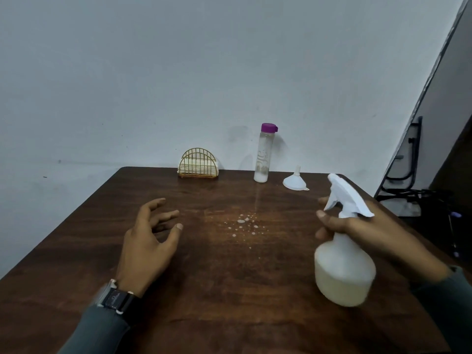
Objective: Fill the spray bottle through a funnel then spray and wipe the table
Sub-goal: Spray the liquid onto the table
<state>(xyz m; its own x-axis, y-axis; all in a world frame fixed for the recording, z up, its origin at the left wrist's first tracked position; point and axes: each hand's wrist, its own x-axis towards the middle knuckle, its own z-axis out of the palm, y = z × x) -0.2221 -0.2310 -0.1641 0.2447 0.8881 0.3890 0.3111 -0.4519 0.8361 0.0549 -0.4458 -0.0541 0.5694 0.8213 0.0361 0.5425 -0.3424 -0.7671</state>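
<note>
Spraying underway: right hand [357, 226] grips filled bottle [344, 264], droplets [244, 224] on surface [229, 290], left hand [150, 241] open w/ nothing held; wiping left.

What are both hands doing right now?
Left hand: open, empty, fingers loosely curled above the table.
Right hand: closed around the neck of the spray bottle, which it holds off the table.
</note>
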